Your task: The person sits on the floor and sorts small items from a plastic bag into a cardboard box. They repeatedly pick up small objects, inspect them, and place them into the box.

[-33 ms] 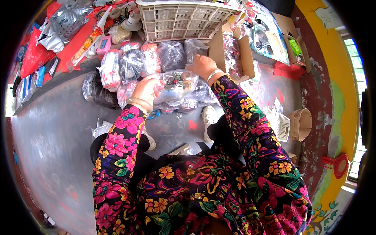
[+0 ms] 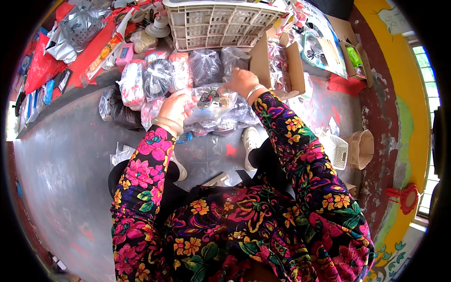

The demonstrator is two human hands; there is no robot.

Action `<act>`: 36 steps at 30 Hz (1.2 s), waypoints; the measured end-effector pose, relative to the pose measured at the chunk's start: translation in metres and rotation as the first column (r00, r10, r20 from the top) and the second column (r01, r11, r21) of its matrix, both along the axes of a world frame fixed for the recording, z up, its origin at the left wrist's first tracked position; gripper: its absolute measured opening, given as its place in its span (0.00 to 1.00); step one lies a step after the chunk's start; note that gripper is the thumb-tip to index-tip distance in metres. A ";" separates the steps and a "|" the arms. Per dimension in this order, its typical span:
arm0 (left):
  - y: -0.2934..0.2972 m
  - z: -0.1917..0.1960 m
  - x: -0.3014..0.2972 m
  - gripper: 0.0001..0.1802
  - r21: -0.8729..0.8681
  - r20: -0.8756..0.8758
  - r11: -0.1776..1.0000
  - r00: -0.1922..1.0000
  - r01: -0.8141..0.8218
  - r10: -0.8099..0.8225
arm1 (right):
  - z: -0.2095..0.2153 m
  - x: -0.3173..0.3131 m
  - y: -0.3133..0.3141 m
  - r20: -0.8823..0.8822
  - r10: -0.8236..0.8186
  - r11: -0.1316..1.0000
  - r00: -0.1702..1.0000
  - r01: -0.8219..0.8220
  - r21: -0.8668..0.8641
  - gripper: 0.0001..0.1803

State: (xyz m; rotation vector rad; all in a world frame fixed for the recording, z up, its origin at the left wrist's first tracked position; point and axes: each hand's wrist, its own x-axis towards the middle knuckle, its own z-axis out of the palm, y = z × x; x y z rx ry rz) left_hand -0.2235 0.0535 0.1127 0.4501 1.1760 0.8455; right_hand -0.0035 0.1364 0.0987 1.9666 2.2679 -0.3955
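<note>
A clear plastic bag (image 2: 199,114) with small dark, looped items showing through it lies across a heap of other clear bags in front of me. My left hand (image 2: 174,109) is closed on its left edge, thumb and fingers pinched together. Above the bag's upper right part is my right hand (image 2: 244,82), its fingers bent and drawn together. Those fingertips are blurred, and whatever is between them is too small to make out. Just beyond the hands stands a row of tied bags, among them a dark-filled bag (image 2: 205,66) and a red-and-white one (image 2: 180,71).
A large beige plastic crate (image 2: 221,29) stands behind the bags. To its right is an open cardboard box (image 2: 295,70) of wrapped goods. A white basket (image 2: 334,151) and a brown paper bag (image 2: 361,149) sit at the right. Red sheeting (image 2: 44,70) and packages lie far left.
My right hand has shifted slightly left and down over the bag, its fingertips drawing in. My left hand and the bags look the same.
</note>
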 end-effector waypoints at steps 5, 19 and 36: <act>0.001 0.004 0.001 0.15 -0.001 -0.001 1.000 1.000 0.002 -0.002 | -0.021 0.000 -0.004 -0.002 -0.043 0.997 0.999 0.042 -0.066 0.25; 0.014 0.033 -0.023 0.12 0.096 0.090 0.980 0.982 -0.173 0.164 | 0.066 0.025 -0.022 -0.861 -0.504 0.862 -0.074 -0.113 -0.495 0.04; 0.011 0.000 -0.011 0.09 -0.036 -0.038 0.998 0.998 -0.049 0.048 | 0.020 0.019 -0.028 -0.850 -0.439 0.882 0.291 -0.041 -0.470 0.07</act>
